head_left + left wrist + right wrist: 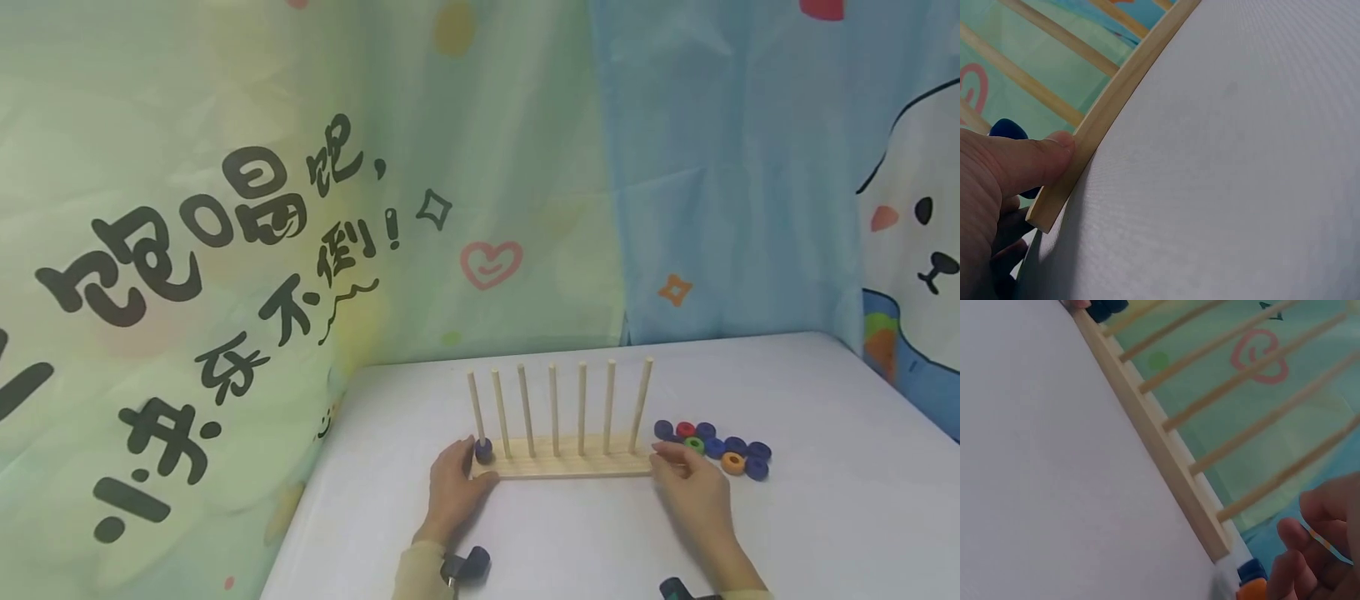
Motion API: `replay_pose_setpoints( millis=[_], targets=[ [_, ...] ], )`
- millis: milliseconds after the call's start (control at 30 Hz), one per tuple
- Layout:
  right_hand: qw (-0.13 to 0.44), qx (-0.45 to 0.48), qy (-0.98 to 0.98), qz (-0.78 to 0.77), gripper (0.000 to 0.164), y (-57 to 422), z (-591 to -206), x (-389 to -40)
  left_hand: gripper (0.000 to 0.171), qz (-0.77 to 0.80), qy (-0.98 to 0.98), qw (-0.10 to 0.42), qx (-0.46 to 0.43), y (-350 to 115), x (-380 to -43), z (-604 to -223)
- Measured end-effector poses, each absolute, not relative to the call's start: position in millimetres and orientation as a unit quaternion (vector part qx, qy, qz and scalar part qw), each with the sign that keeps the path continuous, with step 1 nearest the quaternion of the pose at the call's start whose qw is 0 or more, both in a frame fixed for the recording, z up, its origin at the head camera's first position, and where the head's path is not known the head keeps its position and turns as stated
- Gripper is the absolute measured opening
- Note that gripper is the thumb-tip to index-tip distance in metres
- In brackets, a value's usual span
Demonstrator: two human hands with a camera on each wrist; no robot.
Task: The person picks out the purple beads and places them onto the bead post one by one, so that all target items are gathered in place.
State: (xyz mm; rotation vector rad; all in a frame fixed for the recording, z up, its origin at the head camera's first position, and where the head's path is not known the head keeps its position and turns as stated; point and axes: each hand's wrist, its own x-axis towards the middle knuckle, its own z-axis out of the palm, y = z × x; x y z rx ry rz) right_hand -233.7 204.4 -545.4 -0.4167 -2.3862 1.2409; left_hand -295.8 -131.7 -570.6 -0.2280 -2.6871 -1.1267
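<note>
A pale wooden peg rack (562, 467) stands on the white table, with several upright dowels along its base. At the foot of the leftmost dowel sits a dark blue bead (483, 452). My left hand (453, 492) grips the left end of the base. In the left wrist view its thumb (1041, 159) presses the front edge, and the other fingers are mostly hidden behind. Beside the right end of the rack is my right hand (697, 492). Its fingers (1291, 534) are loosely bent and hold nothing, a little apart from the base in the right wrist view.
Several ring beads lie in a cluster right of the rack: a red bead (686, 429), a green bead (694, 446), an orange bead (732, 464) and several blue ones, such as a blue bead (757, 469). Printed curtains (487, 167) hang behind the table.
</note>
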Motion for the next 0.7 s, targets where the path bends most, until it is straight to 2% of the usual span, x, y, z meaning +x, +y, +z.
replay_pose_setpoints(
  millis=[200,500,700],
  targets=[
    [0.234,-0.190,-0.831,0.467,0.020,223,-548,-235,0.067,-0.385,-0.911,0.116,-0.086,-133,-293,-569],
    [0.217,-0.255,-0.813,0.477,0.029,238,-545,-238,0.067,-0.385,-0.912,0.121,-0.076,-138,-293,-570],
    [0.280,-0.300,-0.815,0.410,0.025,250,-545,-233,0.068,-0.386,-0.913,0.105,-0.077,-134,-295,-572]
  ],
)
